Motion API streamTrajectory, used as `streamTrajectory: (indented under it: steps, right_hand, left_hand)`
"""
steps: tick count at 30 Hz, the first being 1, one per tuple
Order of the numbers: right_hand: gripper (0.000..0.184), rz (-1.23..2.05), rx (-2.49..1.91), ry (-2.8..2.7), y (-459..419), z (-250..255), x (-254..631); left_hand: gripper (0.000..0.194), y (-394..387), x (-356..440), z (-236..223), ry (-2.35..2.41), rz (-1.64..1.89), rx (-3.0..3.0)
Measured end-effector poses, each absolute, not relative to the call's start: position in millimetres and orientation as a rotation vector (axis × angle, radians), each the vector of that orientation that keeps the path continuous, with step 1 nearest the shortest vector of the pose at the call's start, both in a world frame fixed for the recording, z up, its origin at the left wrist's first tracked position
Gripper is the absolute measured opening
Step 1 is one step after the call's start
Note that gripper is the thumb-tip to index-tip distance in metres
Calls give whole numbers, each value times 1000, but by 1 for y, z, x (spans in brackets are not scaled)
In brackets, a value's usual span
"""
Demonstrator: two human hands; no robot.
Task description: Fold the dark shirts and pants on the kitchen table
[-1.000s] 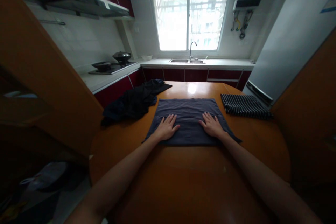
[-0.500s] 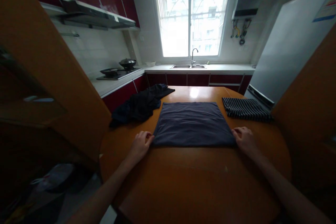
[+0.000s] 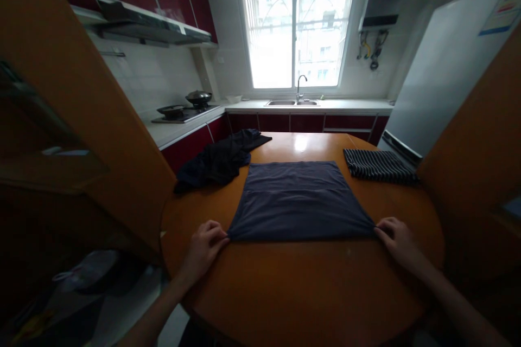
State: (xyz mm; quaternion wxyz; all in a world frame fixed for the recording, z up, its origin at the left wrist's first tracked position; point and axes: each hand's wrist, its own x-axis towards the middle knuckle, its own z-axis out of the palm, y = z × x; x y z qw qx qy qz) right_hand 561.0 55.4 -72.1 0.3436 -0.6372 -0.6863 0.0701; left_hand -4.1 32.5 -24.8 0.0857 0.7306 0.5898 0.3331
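Observation:
A dark blue-grey folded garment [image 3: 299, 200] lies flat on the wooden table [image 3: 301, 287], its near edge pulled taut between my hands. At its near left corner my left hand [image 3: 207, 246] pinches the cloth between thumb and fingers. My right hand [image 3: 399, 241] grips the near right corner the same way. A crosswise line runs over the upper part of the cloth, and faint creases show below it. What kind of garment it is I cannot tell.
A crumpled heap of dark clothing [image 3: 220, 160] rests at the table's left. On the right lies a folded black-and-white striped cloth [image 3: 380, 165]. Beyond the table are a counter with a sink [image 3: 293, 103], a stove [image 3: 185, 114] with pans, and a fridge [image 3: 439, 76].
Both hands have moved toward me and farther apart, drawing the garment's near edge closer and wider. A crosswise line now shows across the cloth.

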Motion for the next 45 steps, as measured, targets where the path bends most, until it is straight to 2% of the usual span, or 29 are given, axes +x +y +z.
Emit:
streamTrajectory:
  steps: [5,8,9,12,14,19,23,26,31,35,40,45]
  right_hand:
    - [24,168,-1671,-1921,2,-73,571]
    - [18,52,-1688,-1953,-14,-60,565]
    - [21,13,-1656,-1984,-16,-54,559]
    - [51,29,-1464,-2218,-15,-38,538]
    - [59,106,-1343,-2409,-13,-35,526]
    - [51,168,-1279,-2525,-6,-50,535]
    - [55,139,-1254,-2482,1,-60,557]
    - [48,163,-1244,-2426,3,-56,562]
    - [28,482,-1239,-2200,-10,-32,561]
    - [28,702,-1255,-1906,-20,0,559]
    - [31,606,-1357,-1676,11,38,551]
    - [35,587,-1461,-1525,79,50,534]
  left_hand:
    - [19,-9,-28,-45,1784,902,2291]
    - [12,-19,-33,-44,1739,829,2342]
    - [19,-19,-32,-40,1699,799,2372]
    - [51,-14,-24,-24,1503,635,2509]
    - [54,-7,-18,-15,1352,498,2594]
    - [53,7,-16,-6,1198,400,2655]
    - [51,11,-15,-11,1177,462,2665]
    - [47,14,-14,-18,1142,532,2617]
    - [39,7,-19,-11,1101,580,2445]
    - [27,-6,-21,25,1124,612,2285]
    - [35,16,-15,70,1439,772,2089]
    - [47,88,-1,72,1548,919,1883]
